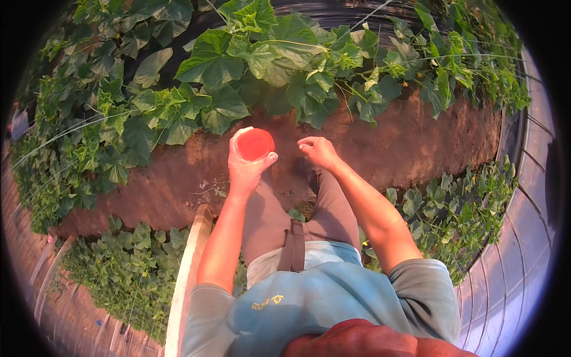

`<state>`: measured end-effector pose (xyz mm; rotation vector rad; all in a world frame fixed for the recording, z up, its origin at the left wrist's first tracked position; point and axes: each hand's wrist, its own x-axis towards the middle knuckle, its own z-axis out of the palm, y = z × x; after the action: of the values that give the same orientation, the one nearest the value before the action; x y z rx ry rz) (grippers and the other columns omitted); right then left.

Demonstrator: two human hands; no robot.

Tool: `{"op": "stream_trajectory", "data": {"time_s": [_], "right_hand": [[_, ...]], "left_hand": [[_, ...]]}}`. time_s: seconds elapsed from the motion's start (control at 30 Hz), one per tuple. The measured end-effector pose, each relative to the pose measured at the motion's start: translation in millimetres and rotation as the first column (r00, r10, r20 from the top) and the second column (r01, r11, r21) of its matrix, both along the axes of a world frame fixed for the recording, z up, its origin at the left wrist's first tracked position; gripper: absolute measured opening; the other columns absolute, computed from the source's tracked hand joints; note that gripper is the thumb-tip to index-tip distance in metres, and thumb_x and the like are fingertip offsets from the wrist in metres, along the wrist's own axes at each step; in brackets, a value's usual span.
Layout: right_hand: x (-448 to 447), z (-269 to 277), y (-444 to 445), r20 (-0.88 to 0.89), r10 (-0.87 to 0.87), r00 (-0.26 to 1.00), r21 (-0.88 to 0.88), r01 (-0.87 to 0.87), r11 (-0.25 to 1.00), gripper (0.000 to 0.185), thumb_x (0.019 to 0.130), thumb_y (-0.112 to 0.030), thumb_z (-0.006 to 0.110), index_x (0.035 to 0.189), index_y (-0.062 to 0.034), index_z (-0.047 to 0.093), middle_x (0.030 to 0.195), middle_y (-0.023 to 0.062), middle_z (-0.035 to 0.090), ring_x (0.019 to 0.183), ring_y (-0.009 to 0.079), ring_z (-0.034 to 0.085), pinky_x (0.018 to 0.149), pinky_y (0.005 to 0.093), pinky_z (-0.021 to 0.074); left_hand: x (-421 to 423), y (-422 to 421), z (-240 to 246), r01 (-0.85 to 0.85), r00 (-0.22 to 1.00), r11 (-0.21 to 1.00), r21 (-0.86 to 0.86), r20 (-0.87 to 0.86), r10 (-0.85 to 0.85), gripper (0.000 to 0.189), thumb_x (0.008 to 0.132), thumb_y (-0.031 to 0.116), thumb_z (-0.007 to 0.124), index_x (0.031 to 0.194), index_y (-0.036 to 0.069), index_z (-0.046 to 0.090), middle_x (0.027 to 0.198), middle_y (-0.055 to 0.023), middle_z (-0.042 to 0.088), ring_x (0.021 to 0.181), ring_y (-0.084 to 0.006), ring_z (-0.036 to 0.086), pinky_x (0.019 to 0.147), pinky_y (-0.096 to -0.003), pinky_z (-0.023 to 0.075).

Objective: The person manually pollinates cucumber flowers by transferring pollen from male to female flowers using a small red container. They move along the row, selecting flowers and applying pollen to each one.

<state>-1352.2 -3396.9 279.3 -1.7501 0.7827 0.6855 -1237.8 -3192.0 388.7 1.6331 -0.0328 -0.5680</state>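
A round red object (255, 144), whose exact kind I cannot tell, is held in my left hand (246, 172), with the thumb on its lower right side and the fingers along its left. To its right, my right hand (317, 151) is raised over the soil path, apart from the red object. Its fingers are curled, with the thumb and fingertips close together; whether something small is between them cannot be told. Broad green leaves of cucumber-like vines (223, 107) hang just beyond both hands.
Strings (76, 127) run among the vines beyond the bare soil path (379, 143). More low vines (134, 267) grow behind me on both sides. A pale post (185, 276) stands beside my left arm. Ribbed plastic sheeting (508, 263) curves along the right.
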Motion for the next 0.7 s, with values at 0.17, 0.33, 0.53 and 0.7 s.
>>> {"op": "stream_trajectory", "data": {"time_s": [0.17, 0.33, 0.53, 0.7], "right_hand": [[27.2, -117.4, 21.3, 0.198, -0.004, 0.98, -0.065, 0.017, 0.998, 0.034, 0.094, -0.025, 0.066, 0.123, -0.0081, 0.072, 0.118, 0.0197, 0.072, 0.11, 0.0349, 0.069, 0.097, 0.0436, 0.0529], [69.0, -213.3, 32.0, 0.351, 0.3, 0.887, -0.274, -0.209, 0.939, 0.041, 0.095, -0.025, 0.062, 0.132, -0.0077, 0.057, 0.125, 0.0227, 0.063, 0.113, 0.0452, 0.061, 0.096, 0.0533, 0.0501], [89.2, -376.7, -2.6, 0.472, 0.486, 0.735, -0.648, -0.085, 0.757, 0.065, 0.094, -0.024, 0.063, 0.148, 0.0005, 0.038, 0.132, 0.025, 0.053, 0.127, 0.0451, 0.051, 0.105, 0.0532, 0.0419], [123.8, -437.0, -55.2, 0.779, 0.456, 0.43, -0.618, 0.404, 0.674, 0.048, 0.088, -0.014, 0.07, 0.132, -0.0001, 0.057, 0.116, 0.0203, 0.063, 0.115, 0.0393, 0.06, 0.097, 0.0479, 0.0468]], "left_hand": [[12.3, -7.4, -121.5, 0.07, 0.996, 0.997, 0.014, -0.058, -0.069, 0.086, 0.067, 0.013, 0.097, 0.139, 0.006, 0.051, 0.129, -0.0051, 0.06, 0.118, -0.017, 0.059, 0.102, -0.0348, 0.051], [37.1, -18.4, -249.3, 0.198, 0.978, 0.971, 0.132, 0.035, -0.205, 0.088, 0.065, 0.016, 0.097, 0.139, 0.005, 0.052, 0.129, -0.0065, 0.064, 0.119, -0.0165, 0.06, 0.104, -0.0356, 0.0493], [61.1, -60.4, -385.2, 0.155, 0.982, 0.987, -0.045, 0.119, -0.149, 0.083, 0.06, 0.018, 0.098, 0.132, 0.007, 0.058, 0.128, -0.0131, 0.058, 0.121, -0.0288, 0.059, 0.104, -0.0394, 0.0491], [69.1, -97.5, -452.7, 0.009, 0.994, 0.99, -0.144, 0.113, 0.008, 0.081, 0.059, 0.016, 0.097, 0.129, 0.007, 0.058, 0.127, -0.011, 0.058, 0.118, -0.0261, 0.061, 0.1, -0.0386, 0.0515]]}}
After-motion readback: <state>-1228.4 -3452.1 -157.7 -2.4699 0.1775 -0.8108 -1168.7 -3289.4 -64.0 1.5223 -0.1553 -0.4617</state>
